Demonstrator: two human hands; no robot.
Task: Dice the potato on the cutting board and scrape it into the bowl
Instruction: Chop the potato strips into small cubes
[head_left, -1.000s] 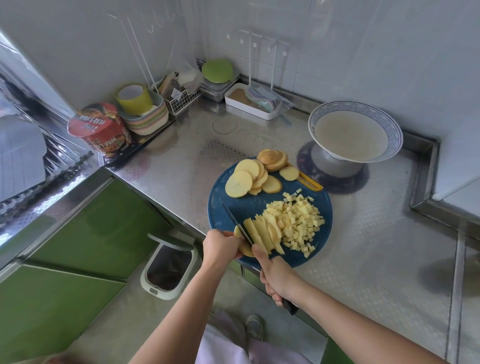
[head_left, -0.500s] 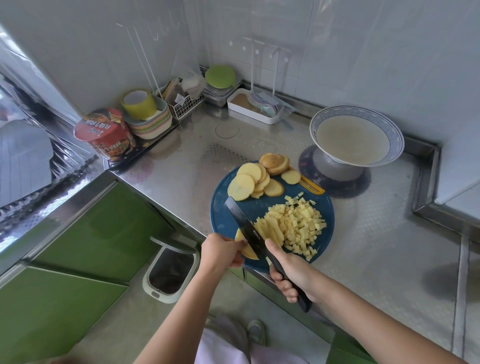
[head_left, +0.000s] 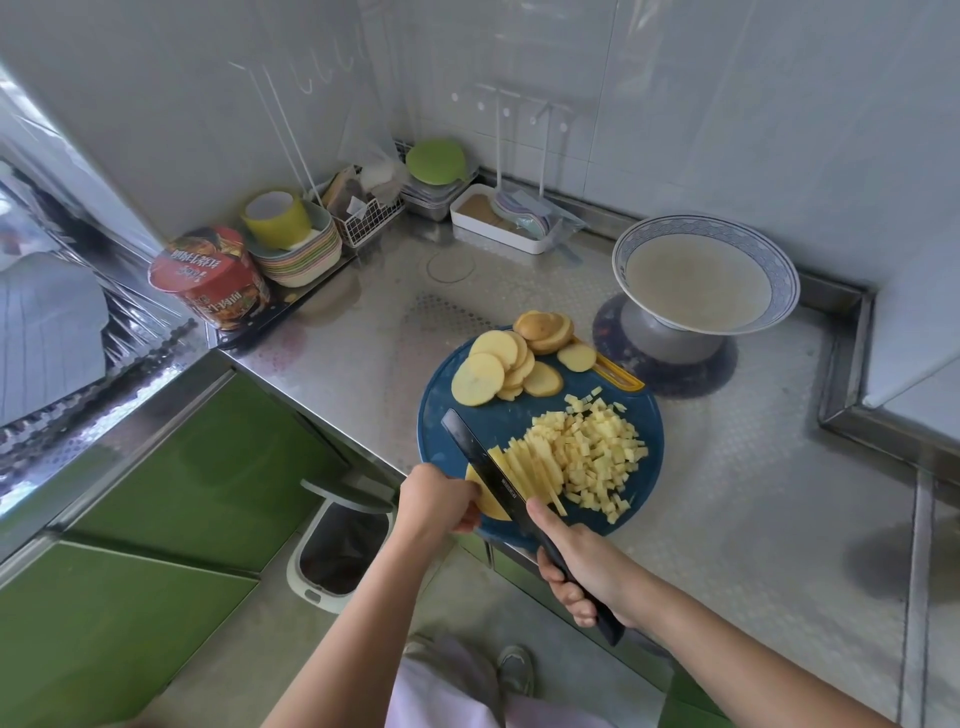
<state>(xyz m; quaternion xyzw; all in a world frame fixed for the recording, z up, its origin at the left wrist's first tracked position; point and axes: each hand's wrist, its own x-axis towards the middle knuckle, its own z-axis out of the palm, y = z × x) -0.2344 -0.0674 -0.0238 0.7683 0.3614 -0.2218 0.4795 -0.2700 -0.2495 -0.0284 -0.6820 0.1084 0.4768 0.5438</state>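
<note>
Tilted over since a second ago, the long black knife (head_left: 483, 467) is gripped by the right hand (head_left: 592, 571); a flat yellow potato slice (head_left: 491, 505) is held by the curled left hand (head_left: 434, 501).

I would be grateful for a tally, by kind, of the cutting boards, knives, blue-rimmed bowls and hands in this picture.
Cutting board: 1
Knife: 1, gripped by the right hand
Blue-rimmed bowl: 1
Hands: 2, the left hand holding the potato
Total: 5
</note>
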